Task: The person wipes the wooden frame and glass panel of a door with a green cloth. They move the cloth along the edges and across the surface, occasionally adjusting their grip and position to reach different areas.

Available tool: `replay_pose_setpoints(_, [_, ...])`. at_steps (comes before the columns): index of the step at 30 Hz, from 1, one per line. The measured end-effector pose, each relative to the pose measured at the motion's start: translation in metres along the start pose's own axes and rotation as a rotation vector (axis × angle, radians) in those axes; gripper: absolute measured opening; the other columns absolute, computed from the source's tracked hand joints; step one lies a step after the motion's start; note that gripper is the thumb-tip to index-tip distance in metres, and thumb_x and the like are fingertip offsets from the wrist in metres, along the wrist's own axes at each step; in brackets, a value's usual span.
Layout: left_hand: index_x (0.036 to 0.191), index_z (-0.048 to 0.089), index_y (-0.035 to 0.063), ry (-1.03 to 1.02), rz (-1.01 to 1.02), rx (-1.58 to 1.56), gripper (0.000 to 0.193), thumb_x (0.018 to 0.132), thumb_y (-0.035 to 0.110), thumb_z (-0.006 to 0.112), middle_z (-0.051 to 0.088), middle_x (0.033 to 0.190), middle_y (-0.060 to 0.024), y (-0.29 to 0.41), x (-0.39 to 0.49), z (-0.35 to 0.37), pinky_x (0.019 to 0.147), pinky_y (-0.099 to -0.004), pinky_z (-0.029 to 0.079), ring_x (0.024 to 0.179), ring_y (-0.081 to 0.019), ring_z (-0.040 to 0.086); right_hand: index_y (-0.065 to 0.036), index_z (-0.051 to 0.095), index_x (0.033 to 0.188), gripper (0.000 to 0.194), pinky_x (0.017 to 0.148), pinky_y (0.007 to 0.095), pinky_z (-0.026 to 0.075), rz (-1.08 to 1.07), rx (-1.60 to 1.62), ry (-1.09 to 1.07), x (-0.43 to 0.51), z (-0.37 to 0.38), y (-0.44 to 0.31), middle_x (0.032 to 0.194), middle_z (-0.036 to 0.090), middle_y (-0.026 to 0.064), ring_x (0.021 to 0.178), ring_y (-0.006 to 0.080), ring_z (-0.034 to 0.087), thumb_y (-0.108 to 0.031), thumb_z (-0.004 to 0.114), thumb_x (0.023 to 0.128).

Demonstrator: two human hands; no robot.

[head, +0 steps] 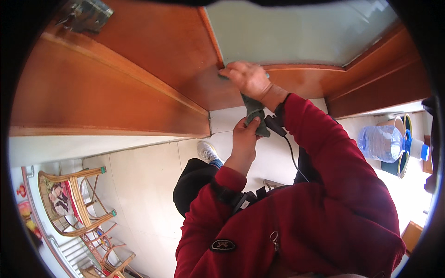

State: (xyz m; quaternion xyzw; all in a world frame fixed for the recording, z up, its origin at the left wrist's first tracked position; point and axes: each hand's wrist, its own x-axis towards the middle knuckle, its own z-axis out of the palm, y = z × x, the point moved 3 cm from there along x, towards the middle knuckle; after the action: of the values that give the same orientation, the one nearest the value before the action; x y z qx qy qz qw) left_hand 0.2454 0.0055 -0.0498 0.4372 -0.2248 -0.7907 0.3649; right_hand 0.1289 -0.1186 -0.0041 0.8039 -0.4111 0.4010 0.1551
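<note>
A dark green cloth [255, 107] stretches between my two hands. My right hand [248, 79] holds its upper part against the wooden door [212, 83], at the lower left corner of a frosted glass panel [295, 38]. A bit of the cloth shows beyond those fingertips; the rest under the palm is hidden. Lower down, my left hand [244, 135] pinches the hanging end of the cloth between thumb and fingers. Beside the cloth, a black device with a cable [275, 125] is at my right wrist.
A wooden door frame [114, 93] juts out at left, with a metal lock [87, 15] above. Rattan chairs [76, 201] stand on the tiled floor [146, 187] at left. At right is a large water bottle [380, 143] with a blue-and-white pump. My shoe [207, 151] is below the door.
</note>
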Motion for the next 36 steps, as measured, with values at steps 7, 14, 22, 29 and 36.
replay_pose_setpoints(7, [0.103,0.063,0.0055,0.0,-0.017,0.005,0.014,0.095,0.018,0.063,0.066,0.089,-0.0019,-0.01,0.011,0.005,0.066,-0.0283,0.053,0.075,-0.012,0.062,-0.016,0.069,0.098,0.029,0.065,0.0368,0.057,-0.006,-0.034,-0.111,-0.014,0.001,0.006,0.098,0.063,0.0001,0.087,0.0227,0.065,-0.009,0.064,0.071])
replay_pose_setpoints(14, [0.113,0.06,0.0048,-0.056,-0.029,0.076,0.019,0.096,0.015,0.062,0.067,0.1,-0.0042,-0.011,0.015,0.008,0.077,-0.0335,0.053,0.085,-0.0143,0.063,-0.015,0.067,0.098,0.027,0.064,0.0368,0.057,0.085,-0.097,-0.193,-0.038,-0.029,0.034,0.097,0.062,0.0025,0.085,0.0247,0.065,-0.009,0.065,0.072])
replay_pose_setpoints(22, [0.11,0.061,0.005,-0.16,-0.115,0.2,0.018,0.096,0.016,0.063,0.066,0.096,-0.0015,-0.018,0.016,0.04,0.073,-0.0304,0.051,0.082,-0.0113,0.061,-0.016,0.068,0.104,0.032,0.065,0.0375,0.057,0.209,-0.269,-0.262,-0.09,-0.107,0.084,0.098,0.064,0.0036,0.083,0.0249,0.068,-0.008,0.065,0.073])
replay_pose_setpoints(29, [0.108,0.065,0.0075,-0.293,-0.186,0.334,0.016,0.097,0.018,0.06,0.066,0.096,0.0013,-0.038,0.028,0.079,0.072,-0.0273,0.047,0.082,-0.0081,0.058,-0.015,0.066,0.106,0.025,0.07,0.0406,0.056,0.582,-0.48,-0.387,-0.141,-0.183,0.133,0.096,0.067,0.0082,0.085,0.0293,0.067,-0.019,0.066,0.081])
replay_pose_setpoints(36, [0.107,0.066,0.0047,-0.333,-0.198,0.413,0.019,0.094,0.018,0.063,0.064,0.089,0.0019,-0.063,0.038,0.113,0.066,-0.0263,0.044,0.075,-0.0078,0.055,-0.007,0.069,0.105,0.032,0.081,0.0458,0.053,1.4,-0.515,-0.044,-0.188,-0.243,0.174,0.099,0.07,0.0186,0.095,0.0375,0.067,-0.033,0.067,0.086])
